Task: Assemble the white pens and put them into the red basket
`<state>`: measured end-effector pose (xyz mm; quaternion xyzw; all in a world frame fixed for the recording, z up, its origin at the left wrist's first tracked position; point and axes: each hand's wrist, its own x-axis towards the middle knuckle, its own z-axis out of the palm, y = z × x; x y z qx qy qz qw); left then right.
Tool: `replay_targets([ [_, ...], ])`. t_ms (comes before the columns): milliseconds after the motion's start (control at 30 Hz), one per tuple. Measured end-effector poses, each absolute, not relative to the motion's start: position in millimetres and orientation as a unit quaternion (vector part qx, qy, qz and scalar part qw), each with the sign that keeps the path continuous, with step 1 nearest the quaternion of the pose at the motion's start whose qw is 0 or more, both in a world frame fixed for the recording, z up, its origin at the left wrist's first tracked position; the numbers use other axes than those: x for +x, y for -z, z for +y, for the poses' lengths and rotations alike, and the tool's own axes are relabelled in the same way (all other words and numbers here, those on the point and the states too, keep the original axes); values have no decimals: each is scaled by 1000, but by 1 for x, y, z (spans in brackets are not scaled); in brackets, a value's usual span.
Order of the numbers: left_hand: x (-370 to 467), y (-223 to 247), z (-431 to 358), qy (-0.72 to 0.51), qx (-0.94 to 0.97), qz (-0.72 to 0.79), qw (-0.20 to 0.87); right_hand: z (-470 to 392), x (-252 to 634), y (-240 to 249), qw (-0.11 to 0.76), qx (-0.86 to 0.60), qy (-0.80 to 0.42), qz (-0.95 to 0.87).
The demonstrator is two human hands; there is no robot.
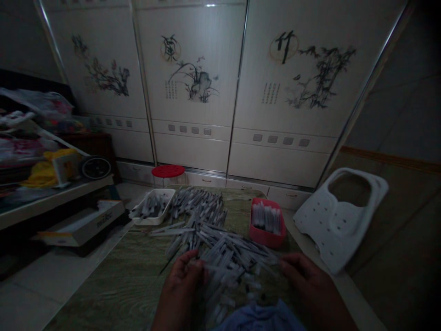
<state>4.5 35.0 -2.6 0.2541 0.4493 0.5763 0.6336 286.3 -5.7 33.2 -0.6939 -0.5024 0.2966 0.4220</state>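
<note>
Slim, pale translucent pens with dark parts lie in a loose pile (220,239) across the table. At the near side of the pile, my left hand (184,280) is closed in a pinch, with a blurred clear pen (217,268) reaching right from its fingertips. My right hand (306,276) is apart from it, right of the pile. Its thumb and finger are pressed together at a pale, slim end, too dim to make out. Short clear pieces (253,285), which look like pen caps, are scattered between the hands.
A red basket (267,238) of upright pens stands at the table's right, a white tray (151,220) of pens at the back left. Beyond are a red stool (168,171) and sliding cabinet doors. A white plastic seat (341,220) leans at the right.
</note>
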Motion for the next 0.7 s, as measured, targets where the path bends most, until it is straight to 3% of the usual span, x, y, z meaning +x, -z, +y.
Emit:
replay_targets([
  [467, 26, -4, 18, -494, 239, 346, 761, -21, 288, -38, 596, -564, -464, -334],
  [700, 21, -7, 12, -412, 409, 382, 719, -31, 299, -51, 542, -609, -406, -413],
])
